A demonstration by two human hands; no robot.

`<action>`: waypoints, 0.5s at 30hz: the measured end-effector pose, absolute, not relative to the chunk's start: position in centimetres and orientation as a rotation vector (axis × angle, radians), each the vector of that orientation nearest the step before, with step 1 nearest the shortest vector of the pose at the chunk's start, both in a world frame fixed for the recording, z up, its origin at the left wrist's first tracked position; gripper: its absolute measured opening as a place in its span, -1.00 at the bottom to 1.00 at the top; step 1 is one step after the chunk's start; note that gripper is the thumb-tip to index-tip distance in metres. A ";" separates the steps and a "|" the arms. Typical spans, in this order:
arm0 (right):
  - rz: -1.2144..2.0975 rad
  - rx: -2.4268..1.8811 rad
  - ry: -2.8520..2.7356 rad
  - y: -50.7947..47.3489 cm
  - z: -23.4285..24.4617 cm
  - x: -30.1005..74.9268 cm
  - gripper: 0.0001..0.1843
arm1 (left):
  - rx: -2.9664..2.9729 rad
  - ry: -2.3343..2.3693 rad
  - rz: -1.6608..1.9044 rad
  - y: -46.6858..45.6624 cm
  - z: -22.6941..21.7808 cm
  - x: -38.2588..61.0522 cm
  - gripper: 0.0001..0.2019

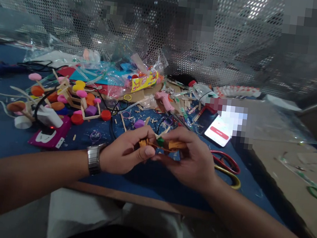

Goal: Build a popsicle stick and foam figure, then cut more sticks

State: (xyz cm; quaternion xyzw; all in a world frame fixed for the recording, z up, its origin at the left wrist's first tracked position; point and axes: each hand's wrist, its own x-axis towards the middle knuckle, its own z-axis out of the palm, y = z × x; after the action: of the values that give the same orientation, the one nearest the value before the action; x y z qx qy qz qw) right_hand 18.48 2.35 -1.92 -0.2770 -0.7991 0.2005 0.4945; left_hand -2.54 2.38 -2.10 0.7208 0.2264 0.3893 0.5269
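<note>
Above the front part of the blue table, my left hand [129, 150] and my right hand [192, 159] are close together. Between them they grip a small orange piece with a green bit [160, 141], and a thin orange strand runs between my fingers. My fingers hide most of it, so its kind is unclear. Both hands are closed around its ends. A pair of scissors [229, 163] with red and yellow handles lies just right of my right hand. Behind my hands are a purple bottle cap [139, 124] and thin wooden sticks.
Stick models with coloured discs [78, 94] stand at left beside a purple box [50, 135] and white plug. A pink glue gun [164, 100], plastic bags and a bottle [204, 93] lie behind. A lit phone [220, 128] is at right, near brown cardboard [280, 182].
</note>
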 end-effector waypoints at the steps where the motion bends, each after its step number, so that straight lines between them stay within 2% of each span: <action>1: 0.433 -0.661 -1.976 2.4 -1.7 18.4 -0.66 | 1.736 0.529 0.923 2.4 -2.1 -2.6 -0.48; 3: 0.360 -0.661 -2.038 2.4 -1.4 18.4 -0.80 | 1.743 0.517 0.934 2.4 -2.2 -2.7 -0.45; 6: 0.299 -0.744 -2.033 2.3 -1.1 18.6 -0.88 | 1.717 0.512 0.975 2.4 -2.3 -2.7 -0.48; 11: 0.254 -0.847 -1.958 2.2 -1.0 19.2 -0.83 | 1.733 0.599 0.996 2.2 -2.0 -2.5 -0.69; 15: 0.396 -0.826 -1.930 2.1 -1.3 19.5 -0.74 | 1.770 0.658 1.001 2.1 -1.8 -2.2 -0.73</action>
State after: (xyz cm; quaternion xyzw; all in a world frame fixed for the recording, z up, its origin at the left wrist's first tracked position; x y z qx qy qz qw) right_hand 19.49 2.09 -1.35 -0.3389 -0.7916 0.1625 0.4818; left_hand -2.22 2.14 -1.78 0.7260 0.2698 0.4104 0.4814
